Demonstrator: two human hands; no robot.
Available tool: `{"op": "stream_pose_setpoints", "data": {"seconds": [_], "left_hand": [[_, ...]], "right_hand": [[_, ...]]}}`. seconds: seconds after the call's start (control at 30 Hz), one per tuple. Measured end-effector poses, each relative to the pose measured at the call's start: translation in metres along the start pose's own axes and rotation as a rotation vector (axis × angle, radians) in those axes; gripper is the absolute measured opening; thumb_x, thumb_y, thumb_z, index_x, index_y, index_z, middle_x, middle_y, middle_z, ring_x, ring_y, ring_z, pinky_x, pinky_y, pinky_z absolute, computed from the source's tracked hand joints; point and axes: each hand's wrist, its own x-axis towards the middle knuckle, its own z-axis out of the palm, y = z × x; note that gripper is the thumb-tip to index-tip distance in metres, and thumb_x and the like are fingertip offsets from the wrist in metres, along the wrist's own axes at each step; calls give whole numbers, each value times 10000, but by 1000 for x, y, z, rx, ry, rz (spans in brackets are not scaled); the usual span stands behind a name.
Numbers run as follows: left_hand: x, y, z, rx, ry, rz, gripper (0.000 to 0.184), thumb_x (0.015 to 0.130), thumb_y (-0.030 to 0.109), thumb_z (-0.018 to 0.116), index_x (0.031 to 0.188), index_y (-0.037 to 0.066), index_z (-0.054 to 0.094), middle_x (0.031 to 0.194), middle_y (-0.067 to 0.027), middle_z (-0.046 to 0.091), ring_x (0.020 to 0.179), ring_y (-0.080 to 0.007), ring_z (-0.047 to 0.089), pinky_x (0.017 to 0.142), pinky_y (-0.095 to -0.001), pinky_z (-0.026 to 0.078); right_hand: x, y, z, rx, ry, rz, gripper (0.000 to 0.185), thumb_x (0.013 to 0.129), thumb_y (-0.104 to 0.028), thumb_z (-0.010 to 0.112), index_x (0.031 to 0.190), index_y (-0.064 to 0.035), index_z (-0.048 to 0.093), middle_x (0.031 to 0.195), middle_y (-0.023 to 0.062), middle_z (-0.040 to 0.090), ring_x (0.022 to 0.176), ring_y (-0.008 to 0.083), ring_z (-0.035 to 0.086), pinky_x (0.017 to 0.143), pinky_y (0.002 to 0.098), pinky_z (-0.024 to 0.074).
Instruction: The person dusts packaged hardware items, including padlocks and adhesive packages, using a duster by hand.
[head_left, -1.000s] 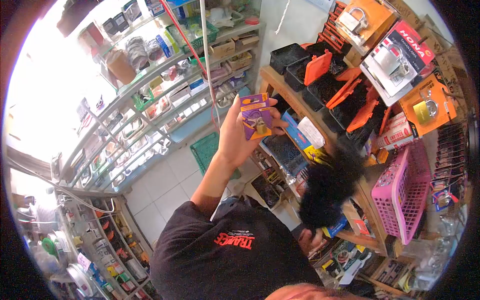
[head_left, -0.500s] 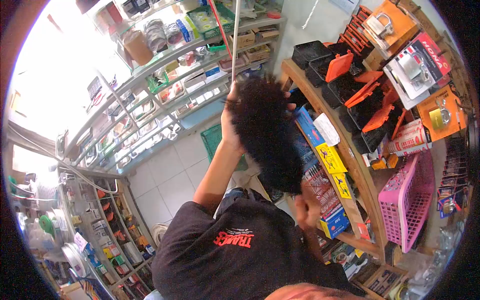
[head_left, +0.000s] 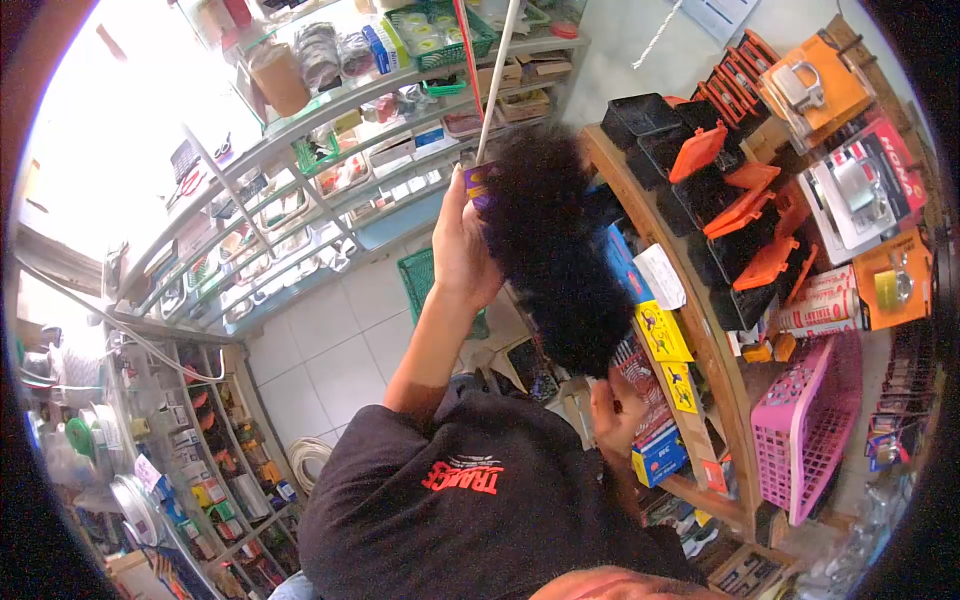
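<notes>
Since half a second ago, the black duster (head_left: 560, 265) has shifted toward 3 o'clock relative to the left hand (head_left: 467, 255), and a strip of the purple pack (head_left: 480, 187), hidden then, now shows beside the thumb.

From the head camera, the left hand is near the centre, gripping the pack, which stands just off the centre toward 12 o'clock. Its thumb lies along the pack's left edge; the other fingers are hidden behind the duster's bristles, as is most of the pack. Whether bristles and pack touch, I cannot tell. At 4 o'clock the right hand (head_left: 613, 408) is closed on the duster's lower end, fingers curled; the handle itself is mostly hidden. The bristles slant from there toward 12 o'clock.

At 2 o'clock, black bins with orange lids (head_left: 697, 152) stand on a wooden rack (head_left: 718, 372), with carded padlocks (head_left: 862, 190) farther out. Yellow packs (head_left: 661, 333) are at 3 o'clock, near the duster, and a pink basket (head_left: 805, 425) is toward 4 o'clock. Stocked shelves (head_left: 365, 165) stretch across 11 o'clock. A green basket (head_left: 418, 285) rests on the tiled floor (head_left: 325, 340), toward 9 o'clock from the left hand.
</notes>
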Motion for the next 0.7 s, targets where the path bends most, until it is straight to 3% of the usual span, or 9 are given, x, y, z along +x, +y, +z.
{"op": "stream_pose_setpoints", "data": {"seconds": [0.07,0.1,0.27,0.33,0.43,0.47,0.5,0.63,0.7], "left_hand": [[6,1,1,147,237,61,753,903,606,366,1377,22,387,1323,-225,492,1163,-426,516,1027,-507,379],[9,2,-20,-32,-328,45,703,937,568,324,1367,16,400,1331,-218,490,1169,-428,512,1027,-511,378],[12,18,-27,-667,-168,-102,685,951,567,274,1344,25,418,1306,-225,501,1173,-424,507,1021,-519,378],[16,19,-40,-442,-155,-64,693,956,572,258,1354,27,415,1322,-219,493,1190,-405,499,1034,-509,371],[20,20,-44,8,-73,11,694,963,568,255,1364,21,404,1349,-203,479,1205,-366,502,1047,-481,371],[19,28,-29,-22,162,-10,683,960,557,279,1357,13,395,1340,-203,483,1194,-367,510,1038,-477,382],[17,31,-36,-186,141,-109,701,959,556,281,1345,-17,402,1319,-208,500,1185,-368,517,1037,-467,387],[17,21,-59,-35,-268,14,621,972,517,329,1384,58,403,1299,-176,541,1207,-345,511,1059,-487,363],[12,22,-51,-271,25,-60,599,966,490,358,1370,50,403,1290,-189,533,1196,-384,507,1027,-522,388]], "right_hand": [[12,2,2,-87,-70,-148,322,878,-55,548,1189,4,611,678,30,550,583,106,497,531,253,394],[14,4,4,-96,-83,-170,314,894,-69,543,1191,16,604,656,11,533,564,88,477,519,244,379],[20,1,19,78,-43,55,255,878,-57,566,1084,77,631,612,5,509,541,93,467,507,252,353],[34,-11,28,6,-103,-174,238,862,-40,577,1055,85,639,611,15,512,543,103,474,506,256,353],[29,-14,39,63,23,1,223,850,-23,578,1035,86,636,608,37,514,545,110,478,505,258,356],[28,-16,43,93,87,73,201,848,-21,576,1004,91,636,607,44,513,544,115,480,506,260,357],[29,-19,44,71,31,53,151,858,-26,569,948,84,622,600,38,505,539,108,473,499,254,349],[29,-15,39,-5,-22,95,130,891,-36,540,799,53,562,582,18,485,515,79,441,471,236,311],[23,-12,39,107,27,262,151,907,-44,519,804,54,569,578,10,478,490,57,398,454,234,283]]}}
